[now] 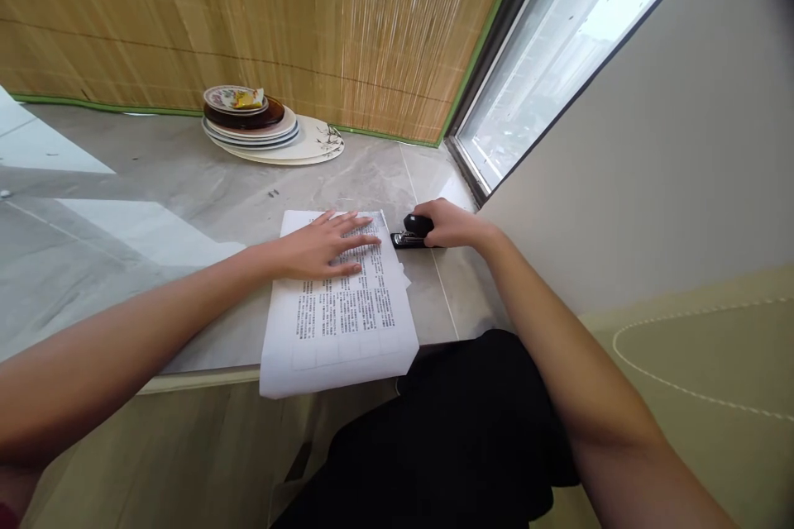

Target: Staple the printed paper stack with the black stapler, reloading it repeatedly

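A stack of printed paper sheets lies on the grey tiled ledge, its near end sticking out past the front edge. My left hand rests flat on the upper part of the sheets, fingers spread. Just right of the paper's far corner stands a black stapler. My right hand is closed around its right end, and its rounded black top shows beyond my fingers. The stapler's front end is close to the paper's right edge; whether they touch I cannot tell.
Several stacked plates stand at the back, a small yellow packet on top. Behind them hangs a bamboo blind. A window and a pale wall bound the right side. The ledge's front edge runs below my left arm.
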The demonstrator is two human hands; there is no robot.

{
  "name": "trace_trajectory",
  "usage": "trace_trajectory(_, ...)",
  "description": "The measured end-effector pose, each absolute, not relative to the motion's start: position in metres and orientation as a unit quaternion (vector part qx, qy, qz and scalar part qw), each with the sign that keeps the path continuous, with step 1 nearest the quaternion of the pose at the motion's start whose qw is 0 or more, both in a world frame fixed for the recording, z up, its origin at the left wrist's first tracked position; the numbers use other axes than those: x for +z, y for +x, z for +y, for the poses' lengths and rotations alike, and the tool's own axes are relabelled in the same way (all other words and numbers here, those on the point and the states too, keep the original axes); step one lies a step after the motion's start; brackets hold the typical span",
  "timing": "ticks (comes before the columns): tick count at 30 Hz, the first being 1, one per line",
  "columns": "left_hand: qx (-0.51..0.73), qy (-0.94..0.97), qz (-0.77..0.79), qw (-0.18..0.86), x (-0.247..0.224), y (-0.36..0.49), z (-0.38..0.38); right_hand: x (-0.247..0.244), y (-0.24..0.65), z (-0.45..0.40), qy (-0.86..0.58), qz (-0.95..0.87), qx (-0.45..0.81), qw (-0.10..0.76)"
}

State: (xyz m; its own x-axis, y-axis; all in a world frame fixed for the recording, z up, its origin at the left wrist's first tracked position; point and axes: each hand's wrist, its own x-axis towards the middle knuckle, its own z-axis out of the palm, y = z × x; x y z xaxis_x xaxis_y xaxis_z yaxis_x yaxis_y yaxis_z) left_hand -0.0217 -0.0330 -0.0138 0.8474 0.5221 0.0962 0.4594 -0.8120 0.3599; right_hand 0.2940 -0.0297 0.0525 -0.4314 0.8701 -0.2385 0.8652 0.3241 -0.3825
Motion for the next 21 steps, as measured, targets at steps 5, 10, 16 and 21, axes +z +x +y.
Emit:
trace_trajectory(5,0.097,0.942,0.259,0.188,-0.013,-0.018,-0.037,0.061,0.287,-0.031,-0.577,-0.795,0.175,0.067)
trace_trajectory(10,0.212,0.894,0.312,0.242,-0.019,-0.015,-0.023,0.071,0.256,-0.044,-0.593,-0.761,0.189,0.183)
trace_trajectory(16,0.365,0.758,0.325,0.433,-0.031,-0.024,0.003,0.062,0.2,-0.069,-0.475,-0.837,0.253,0.102)
trace_trajectory(21,0.395,0.68,0.351,0.508,-0.027,-0.023,0.001,0.058,0.209,-0.056,-0.434,-0.86,0.266,0.04)
